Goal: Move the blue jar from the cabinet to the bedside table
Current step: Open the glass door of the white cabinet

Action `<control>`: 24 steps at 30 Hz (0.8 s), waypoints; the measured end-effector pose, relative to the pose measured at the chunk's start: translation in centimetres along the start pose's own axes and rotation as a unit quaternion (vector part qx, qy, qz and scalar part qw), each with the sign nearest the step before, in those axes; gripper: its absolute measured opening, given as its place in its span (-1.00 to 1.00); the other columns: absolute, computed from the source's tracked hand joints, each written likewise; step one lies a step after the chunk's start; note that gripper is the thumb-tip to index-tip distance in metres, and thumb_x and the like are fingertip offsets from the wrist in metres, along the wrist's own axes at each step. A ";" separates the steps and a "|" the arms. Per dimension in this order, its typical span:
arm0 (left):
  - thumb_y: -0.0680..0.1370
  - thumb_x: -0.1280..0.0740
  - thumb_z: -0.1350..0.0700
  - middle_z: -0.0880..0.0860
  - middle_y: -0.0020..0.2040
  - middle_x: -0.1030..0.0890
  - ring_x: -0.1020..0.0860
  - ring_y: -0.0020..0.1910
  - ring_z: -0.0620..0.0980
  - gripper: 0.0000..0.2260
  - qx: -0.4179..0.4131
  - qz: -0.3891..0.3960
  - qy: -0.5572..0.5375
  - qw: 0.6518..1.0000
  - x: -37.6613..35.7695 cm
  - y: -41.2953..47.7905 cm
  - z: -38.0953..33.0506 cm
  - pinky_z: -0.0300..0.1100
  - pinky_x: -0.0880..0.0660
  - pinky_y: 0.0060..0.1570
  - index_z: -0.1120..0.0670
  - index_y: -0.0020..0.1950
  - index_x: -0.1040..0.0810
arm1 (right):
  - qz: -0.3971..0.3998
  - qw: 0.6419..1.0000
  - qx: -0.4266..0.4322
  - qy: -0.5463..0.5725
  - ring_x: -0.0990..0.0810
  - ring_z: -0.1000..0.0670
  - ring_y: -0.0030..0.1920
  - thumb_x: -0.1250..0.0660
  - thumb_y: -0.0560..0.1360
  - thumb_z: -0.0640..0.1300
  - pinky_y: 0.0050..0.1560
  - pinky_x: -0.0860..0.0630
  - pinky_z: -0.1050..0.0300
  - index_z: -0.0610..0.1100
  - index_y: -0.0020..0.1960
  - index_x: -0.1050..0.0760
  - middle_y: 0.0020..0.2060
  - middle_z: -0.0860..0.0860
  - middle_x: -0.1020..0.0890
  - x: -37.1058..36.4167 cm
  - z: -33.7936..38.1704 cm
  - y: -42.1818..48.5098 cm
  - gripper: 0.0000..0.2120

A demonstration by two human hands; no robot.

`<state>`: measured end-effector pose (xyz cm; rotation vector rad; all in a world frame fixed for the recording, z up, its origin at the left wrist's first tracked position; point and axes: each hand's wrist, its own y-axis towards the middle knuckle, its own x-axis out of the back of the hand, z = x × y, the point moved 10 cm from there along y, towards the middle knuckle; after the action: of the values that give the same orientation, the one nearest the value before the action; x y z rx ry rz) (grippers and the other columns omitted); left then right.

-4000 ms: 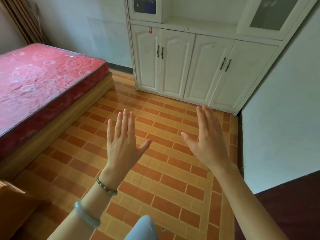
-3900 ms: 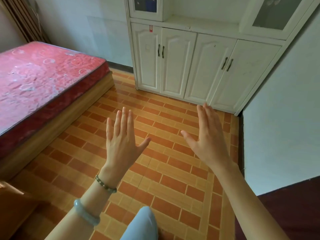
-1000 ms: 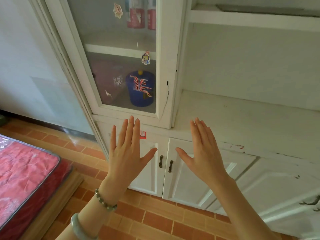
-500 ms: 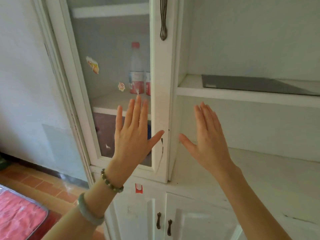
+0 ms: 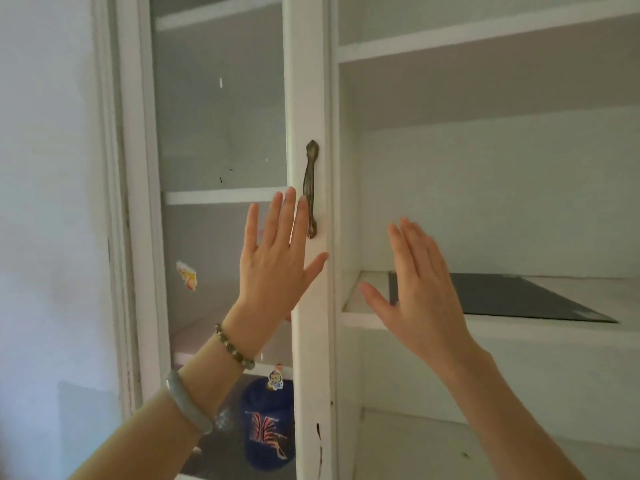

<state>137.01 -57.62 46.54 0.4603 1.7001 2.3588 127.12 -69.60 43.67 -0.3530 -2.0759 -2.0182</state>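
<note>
The single head-worn view looks straight ahead, close up, at the white cabinet front.

Left hand now higher, beside door handle; blue jar lower.

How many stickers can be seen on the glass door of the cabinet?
2. One orange sticker sits at mid-height, left of the left hand. One small cartoon sticker is lower, just above the blue jar. The arm may hide others.
</note>
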 end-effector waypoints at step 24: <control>0.62 -0.18 0.23 0.23 0.50 -0.24 -0.20 0.49 0.18 -0.53 -0.036 -0.110 0.051 0.992 -1.4 4.7 -1.9 0.18 -0.12 0.44 0.25 0.51 -0.18 | 0.015 1.000 -0.002 -0.008 -0.13 -0.12 0.44 -0.13 0.50 0.10 0.38 -0.13 -0.11 -0.20 0.44 -0.13 0.42 -0.20 -0.24 0.8 -2.5 -1.3 -0.38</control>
<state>137.73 -61.27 50.21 0.1343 1.6074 2.3075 125.88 -72.17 42.75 -0.3999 -2.0637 -2.0089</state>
